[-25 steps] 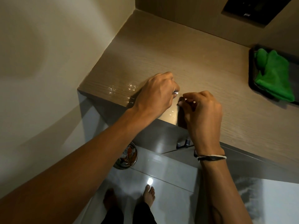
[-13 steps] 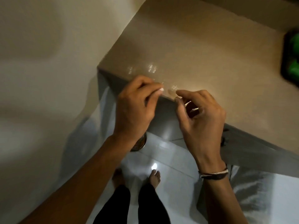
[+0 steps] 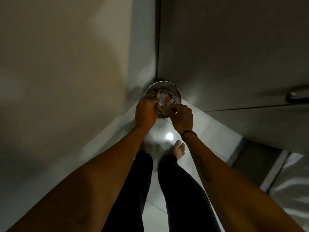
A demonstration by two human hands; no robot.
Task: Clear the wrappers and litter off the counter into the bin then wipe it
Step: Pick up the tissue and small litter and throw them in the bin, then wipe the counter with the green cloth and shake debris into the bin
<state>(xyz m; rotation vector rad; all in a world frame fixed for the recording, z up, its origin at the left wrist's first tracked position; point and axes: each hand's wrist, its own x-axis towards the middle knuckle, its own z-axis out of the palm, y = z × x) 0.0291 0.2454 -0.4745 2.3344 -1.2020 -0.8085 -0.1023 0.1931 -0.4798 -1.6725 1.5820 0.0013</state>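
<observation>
A round metal bin (image 3: pixel 175 93) stands on the floor in the corner between wall and cabinet, holding orange and clear wrappers (image 3: pixel 165 101). Both my hands hang right over its opening. My left hand (image 3: pixel 147 113) has its fingers curled shut, and a clear scrap of wrapper shows at its fingertips. My right hand (image 3: pixel 181 117) pinches thumb and fingers together on a tiny pale bit of litter. The counter top and the cloth are out of view.
Grey cabinet doors (image 3: pixel 234 56) rise behind the bin, with a handle (image 3: pixel 297 96) at the right. A plain wall (image 3: pixel 58 72) is on the left. My bare foot (image 3: pixel 179 148) and black-trousered legs stand on the glossy white floor tiles (image 3: pixel 209 131).
Both hands left the counter edge, where they were pinching small bits of litter, and came down over the bin. My view tipped down from the counter to the floor.
</observation>
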